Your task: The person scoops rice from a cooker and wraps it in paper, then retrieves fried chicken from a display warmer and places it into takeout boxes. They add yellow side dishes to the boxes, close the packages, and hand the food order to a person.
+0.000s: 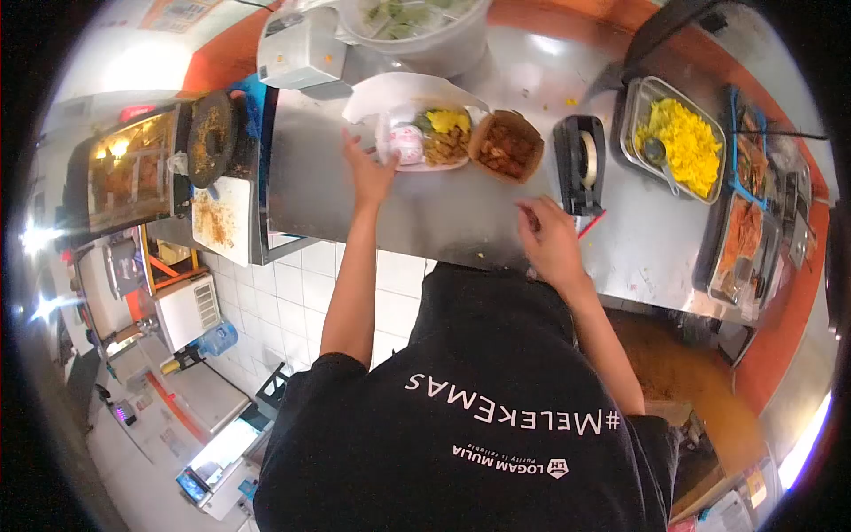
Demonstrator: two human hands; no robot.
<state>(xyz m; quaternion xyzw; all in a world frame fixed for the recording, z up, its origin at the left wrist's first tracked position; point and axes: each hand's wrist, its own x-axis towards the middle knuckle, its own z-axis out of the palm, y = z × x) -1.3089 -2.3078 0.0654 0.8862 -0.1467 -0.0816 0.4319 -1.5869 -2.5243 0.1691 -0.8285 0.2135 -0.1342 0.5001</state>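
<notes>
My left hand (368,173) is open, its fingers spread at the left edge of a white food tray (386,146). In that tray lie a round white packet with red print (407,144), yellow shredded food (446,121) and brown chunks (448,146); green leaves show beside them. Touching or very near its right side is a brown paper box (507,146) of dark reddish food. My right hand (551,238) hovers by the table's front edge, fingers curled in; whatever they may hold is hidden. Just above it stands a black tape dispenser (580,164).
A metal pan (628,146) of yellow shredded food with a ladle (658,158) sits to the right. Behind are a large clear tub (417,55) of greens and a white box (303,51). At left, a stone mortar (213,133) stands near a stained white board (222,222).
</notes>
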